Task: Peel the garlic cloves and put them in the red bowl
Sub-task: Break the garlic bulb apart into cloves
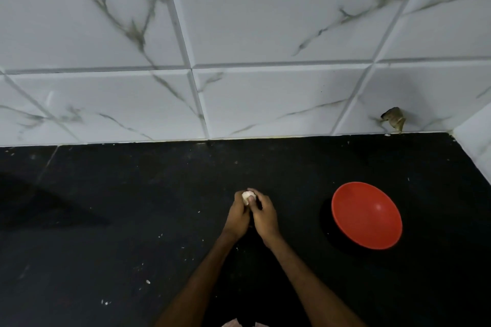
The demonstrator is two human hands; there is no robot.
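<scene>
A small white garlic bulb sits between the fingertips of both hands above the black counter. My left hand grips it from the left and my right hand grips it from the right, fingers curled over its top. Most of the garlic is hidden by the fingers. The red bowl stands on the counter to the right of my hands, about a hand's width away, and nothing shows inside it.
The black counter runs back to a white marble-tiled wall, with a side wall at the far right. Small pale flecks lie scattered on the counter. A chipped hole marks the wall above the bowl.
</scene>
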